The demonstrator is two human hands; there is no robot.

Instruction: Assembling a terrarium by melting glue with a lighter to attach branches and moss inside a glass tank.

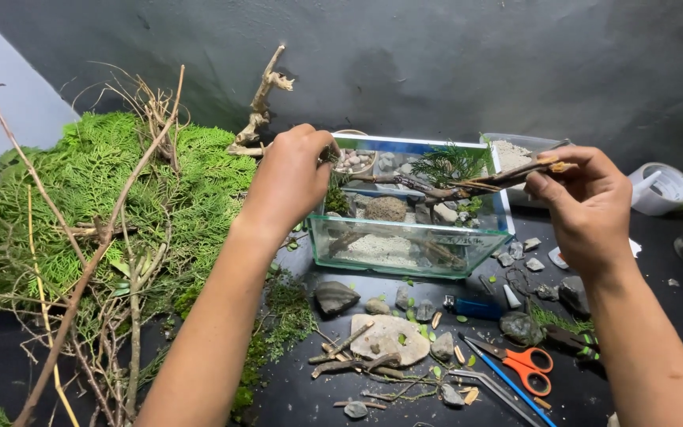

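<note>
Now twig [480, 180] pinched in rt hand [586, 207]

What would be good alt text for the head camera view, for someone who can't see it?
Two bare hands work over a small glass tank of sand, stones and driftwood: the left hand is at its left rim, the right hand holds a twig over it. Green foliage lies left; stones and orange scissors lie in front.

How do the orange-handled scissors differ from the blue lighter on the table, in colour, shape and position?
The scissors have orange looped handles and metal blades; the lighter is a plain blue block with a metal end. The scissors lie lower right, slanting, next to a blue-handled tool; the lighter lies nearly level, close below the glass tank. Both rest untouched on the dark table, away from both hands.
</note>
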